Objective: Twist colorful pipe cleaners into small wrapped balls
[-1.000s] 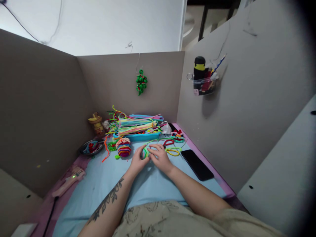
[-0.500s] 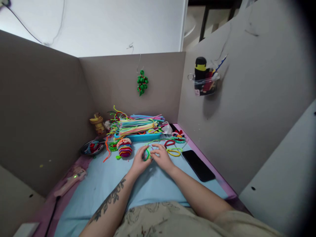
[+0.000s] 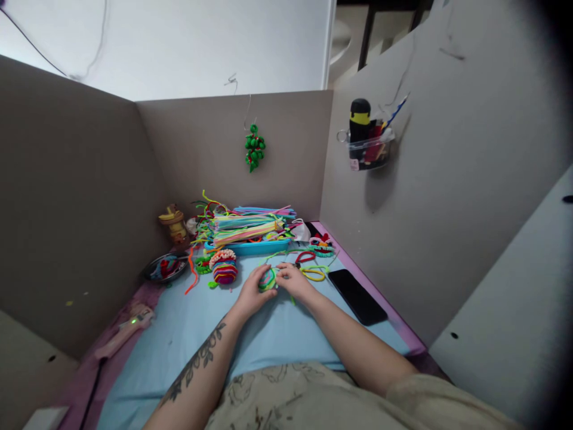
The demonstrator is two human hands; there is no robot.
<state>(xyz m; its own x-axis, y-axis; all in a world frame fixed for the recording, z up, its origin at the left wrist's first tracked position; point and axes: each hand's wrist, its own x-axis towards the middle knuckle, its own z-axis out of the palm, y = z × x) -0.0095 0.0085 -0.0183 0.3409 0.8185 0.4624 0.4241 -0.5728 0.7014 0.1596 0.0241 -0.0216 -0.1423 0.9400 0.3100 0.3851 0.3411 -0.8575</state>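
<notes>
Shows fuzzy, matt pile on the coiled piece (image 3: 267, 279) and on the bundled stems (image 3: 248, 224). Reads as smooth plastic on the blue tray (image 3: 257, 248) and as clear, glossy plastic on the wall cup (image 3: 366, 143). Looks like shiny metal on the bowl (image 3: 183, 266). Presents soft, creased cloth on the blue cover (image 3: 188, 340), smooth, dark finish on the phone (image 3: 357, 297), and flat, matt finish on the grey panels (image 3: 286, 161).
</notes>
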